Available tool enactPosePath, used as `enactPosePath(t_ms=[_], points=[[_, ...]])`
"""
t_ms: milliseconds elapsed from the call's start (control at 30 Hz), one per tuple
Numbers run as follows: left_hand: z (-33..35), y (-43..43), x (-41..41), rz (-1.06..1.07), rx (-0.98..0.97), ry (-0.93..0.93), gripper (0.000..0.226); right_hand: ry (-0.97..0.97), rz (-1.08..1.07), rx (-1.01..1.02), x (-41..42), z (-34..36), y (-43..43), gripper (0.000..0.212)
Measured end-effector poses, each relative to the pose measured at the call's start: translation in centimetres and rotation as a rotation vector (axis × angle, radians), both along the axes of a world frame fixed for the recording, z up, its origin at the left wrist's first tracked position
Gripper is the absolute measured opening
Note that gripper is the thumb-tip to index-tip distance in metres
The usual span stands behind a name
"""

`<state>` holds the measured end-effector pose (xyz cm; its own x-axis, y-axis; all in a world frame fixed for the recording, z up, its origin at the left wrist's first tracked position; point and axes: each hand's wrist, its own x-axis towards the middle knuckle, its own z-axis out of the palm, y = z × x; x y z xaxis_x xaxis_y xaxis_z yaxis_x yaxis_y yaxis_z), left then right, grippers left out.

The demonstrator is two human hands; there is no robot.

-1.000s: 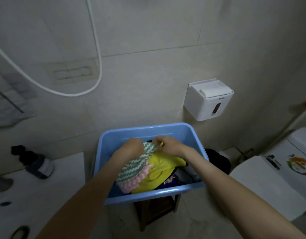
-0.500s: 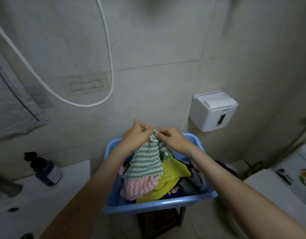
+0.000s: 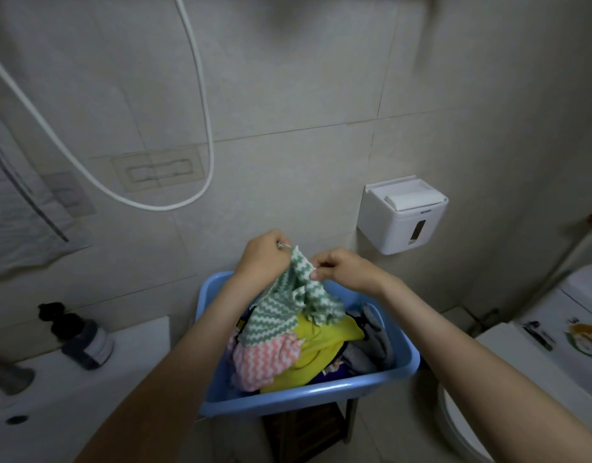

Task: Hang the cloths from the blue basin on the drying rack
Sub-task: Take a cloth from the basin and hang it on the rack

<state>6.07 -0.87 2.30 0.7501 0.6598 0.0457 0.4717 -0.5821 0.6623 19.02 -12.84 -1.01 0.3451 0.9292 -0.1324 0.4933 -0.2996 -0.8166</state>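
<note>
1. Holding the green-and-white zigzag woven cloth (image 3: 288,309) in both hands. My left hand (image 3: 263,253) pinches one top corner and my right hand (image 3: 341,267) pinches the top edge just beside it, with the fingers of both curled onto the fabric. The cloth is raised over the far edge of the basin and its lower end trails onto the pile inside.
2. Pink-and-white zigzag cloth (image 3: 264,359): directly below the green one, at the basin's left side. I cannot tell whether the two are joined.
3. Blue rectangular plastic basin (image 3: 321,397): set on a dark wooden stool (image 3: 304,432) and holding a heap of cloths.
4. Yellow cloth (image 3: 324,342): middle of the basin, under the zigzag pieces and reaching the near rim.
5. Grey cloths (image 3: 371,345): against the basin's right wall.
6. White plastic paper dispenser (image 3: 405,217): on the tiled wall, above the basin's far right corner.
7. White shower hose (image 3: 201,95): looped on the wall, upper left.
8. Dark pump bottle (image 3: 84,339): upright at the far edge of the white counter (image 3: 87,396), left of the basin.
</note>
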Motion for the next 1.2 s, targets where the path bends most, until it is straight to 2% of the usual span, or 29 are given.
enactPosePath(t_ms=[67, 200, 300, 433, 567, 667, 767, 833, 867, 900, 967, 1067, 1200], points=[[0.3, -0.3, 0.2, 0.031, 0.013, -0.023, 0.017, -0.026, -0.012, -0.032, -0.1, 0.0, -0.3, 0.014], [1.2, -0.3, 0.1, 0.041, 0.031, -0.06, 0.019, 0.016, -0.055, 0.034, -0.1, 1.0, -0.9, 0.024], [1.7, -0.2, 0.0, 0.023, 0.039, -0.092, 0.017, 0.099, -0.15, 0.18, 0.0, 1.7, -1.2, 0.02], [1.7, 0.5, -0.1, -0.018, 0.13, -0.035, 0.027, 0.181, -0.255, 0.369, 0.5, 2.7, -1.2, 0.018], [1.7, 0.7, -0.3, -0.003, 0.124, 0.001, 0.02, 0.058, -0.332, 0.471, 1.0, 3.5, -1.4, 0.019], [2.0, 0.2, -0.6, 0.048, 0.061, -0.072, 0.025, -0.044, -0.354, 0.415, 1.8, 3.5, -1.9, 0.018], [2.5, -0.3, -0.6, 0.083, 0.008, -0.139, 0.022, -0.171, -0.329, 0.197, 2.3, 2.8, -2.4, 0.007], [2.7, -0.6, -0.3, 0.065, 0.003, -0.161, 0.015, -0.177, -0.271, -0.001, 1.9, 2.4, -2.8, 0.045], [2.8, -0.8, -0.1, 0.047, 0.002, -0.165, 0.013, -0.138, -0.235, -0.055, 1.5, 2.2, -2.8, 0.063], [2.9, -1.0, 0.2, 0.024, 0.001, -0.165, 0.013, -0.077, -0.199, -0.057, 0.9, 2.2, -2.8, 0.072], [3.0, -1.4, 0.7, -0.024, 0.015, -0.159, 0.015, 0.103, -0.158, 0.028, -0.6, 2.3, -2.5, 0.066], [2.9, -1.9, 1.6, -0.096, 0.0, -0.185, 0.014, 0.31, -0.171, 0.168, -2.2, 3.1, -2.0, 0.038], [3.3, -2.7, 2.7, -0.212, -0.112, -0.194, 0.013, 0.214, -0.243, 0.262, -2.1, 3.8, -2.6, 0.018]])
